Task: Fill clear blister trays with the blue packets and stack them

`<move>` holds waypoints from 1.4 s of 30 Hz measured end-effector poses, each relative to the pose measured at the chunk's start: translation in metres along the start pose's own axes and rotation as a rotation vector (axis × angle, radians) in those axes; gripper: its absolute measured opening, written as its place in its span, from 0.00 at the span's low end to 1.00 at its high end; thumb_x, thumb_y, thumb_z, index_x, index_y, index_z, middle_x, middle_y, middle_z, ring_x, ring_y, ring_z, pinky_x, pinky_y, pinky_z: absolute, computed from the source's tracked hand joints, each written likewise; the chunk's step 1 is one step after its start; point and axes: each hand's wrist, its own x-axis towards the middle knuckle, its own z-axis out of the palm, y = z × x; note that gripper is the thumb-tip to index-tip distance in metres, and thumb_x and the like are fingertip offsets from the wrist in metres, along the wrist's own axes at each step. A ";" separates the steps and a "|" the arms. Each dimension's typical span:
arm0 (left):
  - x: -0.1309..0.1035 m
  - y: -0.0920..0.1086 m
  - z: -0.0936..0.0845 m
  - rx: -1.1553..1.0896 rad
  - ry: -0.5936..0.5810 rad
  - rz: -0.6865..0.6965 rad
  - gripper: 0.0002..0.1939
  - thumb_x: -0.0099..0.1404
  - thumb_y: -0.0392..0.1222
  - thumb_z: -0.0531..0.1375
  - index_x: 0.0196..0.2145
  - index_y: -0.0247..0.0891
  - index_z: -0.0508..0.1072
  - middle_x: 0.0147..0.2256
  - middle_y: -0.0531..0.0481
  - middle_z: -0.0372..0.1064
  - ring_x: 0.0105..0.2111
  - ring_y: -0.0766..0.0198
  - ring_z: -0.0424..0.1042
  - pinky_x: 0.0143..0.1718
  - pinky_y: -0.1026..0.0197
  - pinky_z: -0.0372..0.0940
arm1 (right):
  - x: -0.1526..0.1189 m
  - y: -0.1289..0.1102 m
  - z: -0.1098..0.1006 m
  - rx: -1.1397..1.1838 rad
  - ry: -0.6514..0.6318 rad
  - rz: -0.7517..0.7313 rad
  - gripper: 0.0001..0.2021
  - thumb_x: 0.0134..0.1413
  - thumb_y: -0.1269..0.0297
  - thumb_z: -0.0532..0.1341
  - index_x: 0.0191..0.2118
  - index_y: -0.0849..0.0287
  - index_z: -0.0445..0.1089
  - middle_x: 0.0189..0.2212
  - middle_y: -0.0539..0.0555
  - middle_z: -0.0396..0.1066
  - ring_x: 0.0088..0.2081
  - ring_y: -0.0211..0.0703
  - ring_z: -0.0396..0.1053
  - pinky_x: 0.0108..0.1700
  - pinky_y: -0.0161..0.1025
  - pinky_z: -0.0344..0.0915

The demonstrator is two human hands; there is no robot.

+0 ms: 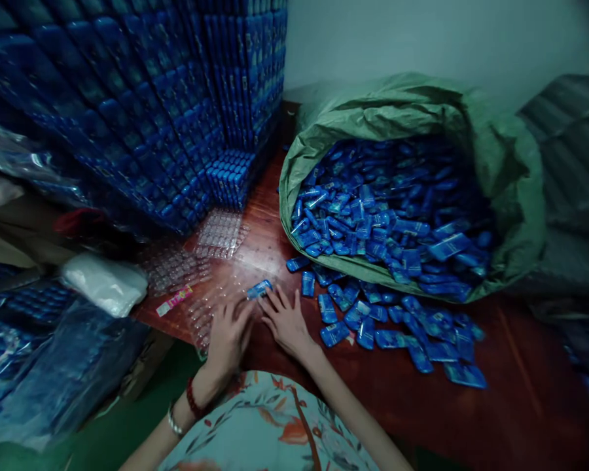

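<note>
My right hand [285,320] is spread low over the red-brown table, its fingertips at a small blue packet [259,289]. Beside it on the left, my left hand [229,333] bends over a clear bumpy plastic sheet [203,317]; its fingers are partly hidden, and what lies under them cannot be made out. Loose blue packets [366,332] are scattered right of my right hand. Behind them a green sack [299,157] lies open toward me, full of the same blue packets [368,216].
Tall stacks of blue packs [127,98] rise at the back left. More clear sheets [220,232] lie before them. At the left are a white plastic bag [105,284], a pink strip [174,301] and wrapped blue packs [69,360]. The table's edge [169,330] runs near my body.
</note>
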 end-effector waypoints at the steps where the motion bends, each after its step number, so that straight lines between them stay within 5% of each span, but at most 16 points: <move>1: -0.007 0.006 -0.002 -0.029 -0.039 0.083 0.20 0.67 0.36 0.50 0.56 0.45 0.64 0.51 0.40 0.62 0.48 0.52 0.62 0.46 0.49 0.63 | 0.003 0.002 0.000 0.012 -0.027 -0.029 0.25 0.62 0.63 0.50 0.64 0.50 0.52 0.66 0.53 0.45 0.66 0.55 0.42 0.62 0.64 0.40; 4: -0.026 0.016 -0.001 -0.091 -0.177 0.299 0.20 0.67 0.36 0.50 0.57 0.44 0.63 0.49 0.41 0.64 0.46 0.54 0.63 0.45 0.52 0.63 | 0.010 0.021 -0.005 0.100 -0.026 -0.067 0.25 0.58 0.72 0.49 0.62 0.55 0.57 0.63 0.55 0.54 0.64 0.50 0.48 0.62 0.55 0.48; 7: -0.033 0.016 0.010 -0.114 -0.324 0.384 0.21 0.67 0.38 0.51 0.58 0.42 0.61 0.50 0.40 0.64 0.45 0.55 0.63 0.44 0.55 0.62 | 0.003 0.051 -0.018 0.237 0.116 0.049 0.25 0.57 0.76 0.45 0.56 0.56 0.65 0.51 0.56 0.69 0.55 0.45 0.62 0.58 0.48 0.56; 10: -0.028 0.019 0.026 -0.099 -0.468 0.435 0.20 0.67 0.41 0.54 0.57 0.42 0.62 0.51 0.41 0.64 0.45 0.55 0.63 0.43 0.56 0.61 | -0.008 0.077 -0.030 0.270 0.278 0.323 0.19 0.61 0.69 0.46 0.51 0.57 0.69 0.41 0.58 0.72 0.45 0.49 0.67 0.51 0.48 0.62; 13: -0.018 0.026 0.035 -0.119 -0.529 0.461 0.23 0.66 0.51 0.55 0.56 0.43 0.63 0.50 0.42 0.65 0.44 0.55 0.64 0.42 0.56 0.60 | -0.011 0.087 -0.037 0.200 0.311 0.507 0.17 0.61 0.61 0.51 0.51 0.60 0.68 0.41 0.61 0.70 0.44 0.52 0.66 0.48 0.48 0.62; 16: -0.001 0.025 0.034 -0.189 -0.401 0.390 0.22 0.67 0.53 0.51 0.55 0.42 0.64 0.49 0.42 0.65 0.45 0.55 0.64 0.45 0.54 0.60 | -0.001 0.080 -0.043 0.103 0.178 0.576 0.21 0.59 0.56 0.55 0.55 0.60 0.63 0.43 0.62 0.67 0.42 0.52 0.68 0.43 0.44 0.64; 20: 0.042 0.000 0.030 -0.120 -0.162 0.019 0.16 0.70 0.43 0.48 0.51 0.38 0.67 0.46 0.41 0.65 0.46 0.55 0.63 0.47 0.53 0.60 | 0.020 0.060 -0.053 0.023 -0.065 0.613 0.24 0.58 0.55 0.58 0.58 0.56 0.57 0.46 0.61 0.64 0.39 0.48 0.71 0.37 0.39 0.64; 24: 0.089 -0.032 0.040 0.041 -0.331 -0.163 0.18 0.64 0.47 0.58 0.48 0.33 0.68 0.44 0.38 0.65 0.43 0.52 0.65 0.42 0.53 0.61 | 0.034 0.055 -0.057 0.018 -0.194 0.664 0.24 0.54 0.57 0.62 0.54 0.57 0.58 0.47 0.61 0.63 0.41 0.49 0.71 0.38 0.40 0.64; 29: 0.106 -0.048 0.053 -0.106 -0.449 -0.124 0.14 0.64 0.44 0.58 0.43 0.32 0.68 0.38 0.41 0.68 0.37 0.55 0.66 0.39 0.56 0.61 | 0.024 0.081 -0.043 0.368 0.058 0.675 0.20 0.48 0.59 0.65 0.45 0.59 0.60 0.34 0.53 0.69 0.37 0.47 0.71 0.37 0.40 0.64; 33: 0.099 -0.052 0.052 -0.148 -0.269 -0.137 0.11 0.64 0.45 0.58 0.38 0.34 0.72 0.41 0.41 0.66 0.41 0.53 0.64 0.43 0.52 0.59 | 0.006 0.082 -0.033 0.979 0.362 0.719 0.19 0.50 0.53 0.60 0.44 0.55 0.58 0.25 0.43 0.65 0.20 0.36 0.64 0.22 0.33 0.60; 36: 0.092 -0.054 0.045 -0.263 -0.053 -0.292 0.11 0.59 0.47 0.62 0.36 0.37 0.74 0.42 0.43 0.65 0.44 0.53 0.62 0.45 0.51 0.58 | 0.000 0.062 -0.030 1.263 0.359 0.604 0.20 0.51 0.53 0.58 0.47 0.55 0.58 0.28 0.46 0.67 0.21 0.36 0.66 0.21 0.32 0.62; 42: 0.068 -0.046 0.033 -0.945 0.012 -0.547 0.14 0.57 0.49 0.61 0.35 0.35 0.69 0.30 0.53 0.66 0.30 0.66 0.65 0.34 0.63 0.63 | 0.006 0.038 -0.025 0.971 0.274 0.408 0.12 0.57 0.60 0.56 0.45 0.56 0.65 0.37 0.52 0.71 0.34 0.41 0.71 0.37 0.39 0.69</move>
